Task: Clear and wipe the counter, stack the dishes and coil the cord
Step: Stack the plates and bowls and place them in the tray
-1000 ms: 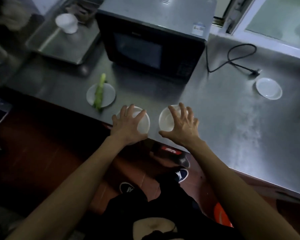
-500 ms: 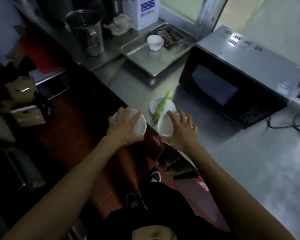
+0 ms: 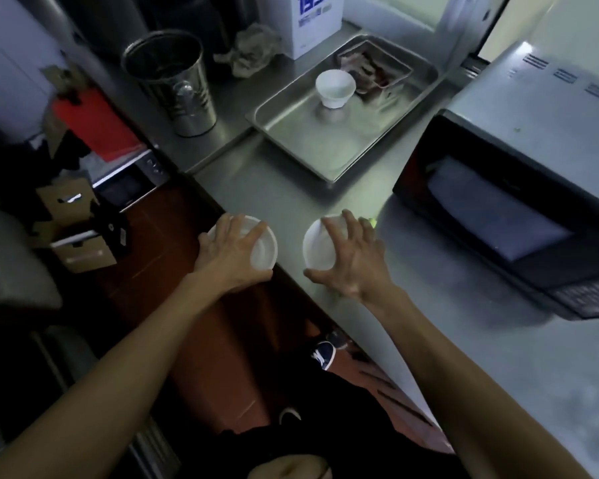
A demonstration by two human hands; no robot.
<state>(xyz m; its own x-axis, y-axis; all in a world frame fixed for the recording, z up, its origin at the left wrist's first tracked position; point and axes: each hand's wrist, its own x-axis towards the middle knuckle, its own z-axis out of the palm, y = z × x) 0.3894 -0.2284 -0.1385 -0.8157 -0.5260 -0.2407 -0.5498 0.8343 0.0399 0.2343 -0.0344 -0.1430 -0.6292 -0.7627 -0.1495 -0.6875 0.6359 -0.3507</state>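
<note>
Currently, left to right: left hand [image 3: 234, 255], fingers curled over a white bowl [image 3: 261, 245], now carried past the counter [image 3: 481, 340] edge. Right hand [image 3: 351, 262], fingers spread, grips second bowl [image 3: 317, 245]. Steel tray [image 3: 291, 122] with one bowl [image 3: 335, 88], newly in view at 12 o'clock: likely stacking spot.

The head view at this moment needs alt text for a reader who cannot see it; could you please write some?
A person's left hand and right hand each grip a white bowl, the left bowl and right bowl, at the steel counter edge. Behind them lie a metal tray holding a small white cup, and a black microwave.
</note>
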